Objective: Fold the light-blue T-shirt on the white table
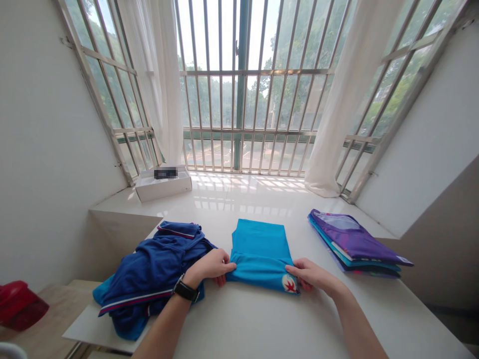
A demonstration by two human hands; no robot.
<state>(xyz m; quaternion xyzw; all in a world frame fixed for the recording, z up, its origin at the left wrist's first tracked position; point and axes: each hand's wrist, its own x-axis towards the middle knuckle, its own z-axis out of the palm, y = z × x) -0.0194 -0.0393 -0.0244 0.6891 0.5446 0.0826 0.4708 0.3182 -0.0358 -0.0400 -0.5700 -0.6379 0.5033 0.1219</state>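
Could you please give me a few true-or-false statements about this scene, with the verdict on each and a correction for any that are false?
1. The left hand and right hand both hold the near folded edge of the turquoise garment. True.
2. The black watch is on the right wrist. False: it is on the left wrist.
3. The folded purple-topped stack lies left of the turquoise garment. False: it lies to the right.
4. A white box sits on the ledge by the window. True.
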